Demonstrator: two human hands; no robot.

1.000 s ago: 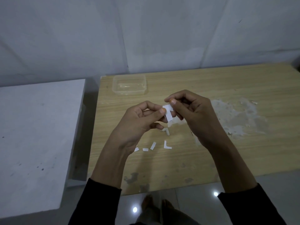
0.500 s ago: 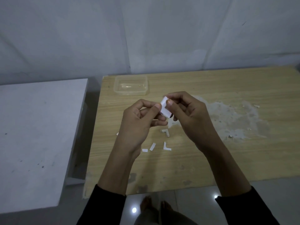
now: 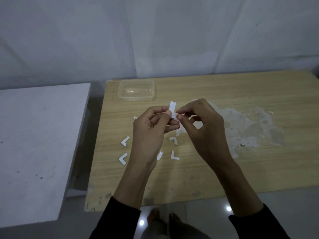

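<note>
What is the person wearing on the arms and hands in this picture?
Dark, black-looking long sleeves: the left sleeve and the right sleeve stop on the forearms, so the wrists are bare. The left hand and the right hand wear no gloves; no ring or watch shows.

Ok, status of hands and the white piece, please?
Left hand and right hand pinch white piece above table. L-shaped pieces lie below. Nothing blocks.

White strip [image 3: 172, 110] between both hands' fingers [image 3: 168, 112]
</note>
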